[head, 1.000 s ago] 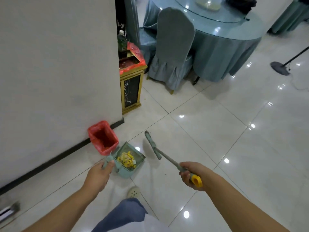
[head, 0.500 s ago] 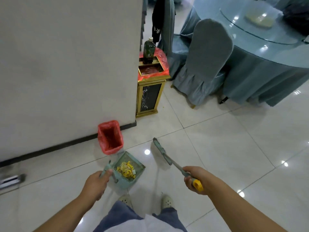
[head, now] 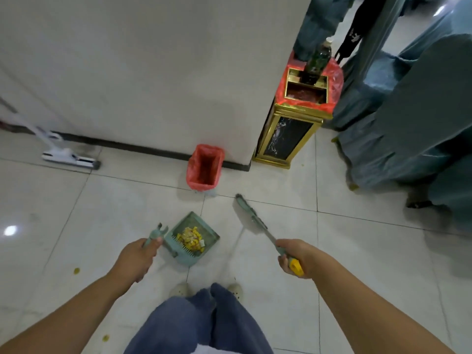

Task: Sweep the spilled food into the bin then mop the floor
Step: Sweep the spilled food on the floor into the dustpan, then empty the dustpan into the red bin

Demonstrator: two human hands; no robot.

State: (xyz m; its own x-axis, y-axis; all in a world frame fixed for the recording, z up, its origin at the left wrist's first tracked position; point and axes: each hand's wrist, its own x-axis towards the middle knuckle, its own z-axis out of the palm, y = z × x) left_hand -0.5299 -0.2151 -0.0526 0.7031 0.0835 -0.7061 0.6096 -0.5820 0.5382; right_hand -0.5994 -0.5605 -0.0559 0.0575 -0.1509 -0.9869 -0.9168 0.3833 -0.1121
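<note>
White tile floor (head: 102,200) along a wall. Left hand (head: 138,256) grips the dustpan (head: 208,226) by its handle. The spilled food (head: 191,237) sits heaped in the pan, just near of the red-lined bin (head: 204,167) at the wall. Right hand (head: 297,254) grips the broom (head: 251,217) handle, head right of the pan. Step looks like carry-to-bin. Next: lift pan over the bin mouth, tip without spilling. Yellow spots (head: 76,270) left on the floor; mop (head: 70,158) parked far left.
</note>
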